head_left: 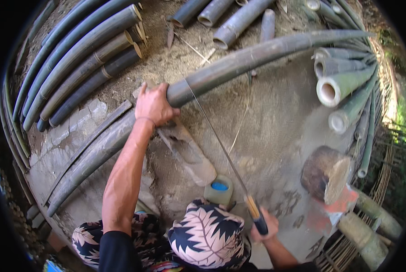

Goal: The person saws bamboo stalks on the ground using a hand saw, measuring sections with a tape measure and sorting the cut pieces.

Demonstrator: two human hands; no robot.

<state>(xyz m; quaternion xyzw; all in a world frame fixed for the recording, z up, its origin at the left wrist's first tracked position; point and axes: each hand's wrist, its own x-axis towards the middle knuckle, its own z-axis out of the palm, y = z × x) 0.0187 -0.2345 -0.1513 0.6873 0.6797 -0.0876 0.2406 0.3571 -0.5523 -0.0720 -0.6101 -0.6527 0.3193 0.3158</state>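
Head view: the work area has a rough floor (275,122) of worn, grey-brown material. At upper left, a row of long bamboo poles (83,54) lies side by side. At the top edge, short bamboo sections (243,27) lie on the ground. At the right, a stack of bamboo lengths (348,86) presents open round ends toward the centre; below it stands a wooden block (323,174).

The workpiece, a dark bamboo pole (261,56), extends from the centre to the upper right, tapering to its far end. A paler length (92,156) runs from the left forearm toward the lower left; whether both form one piece cannot be determined.

The left hand (156,106) is closed over the near portion of the bamboo pole. The right hand (265,224) is wrapped around the handle of a saw (223,147), at lower right of centre. The narrow blade points up and left, its far end across the pole just right of the left hand. Depth of cut cannot be determined.

A hollowed wooden piece (187,152) slants below the left hand. Near its lower end sits a pale container (218,196) with blue contents. Leaf-patterned cloth (207,235) covers the person's knees.
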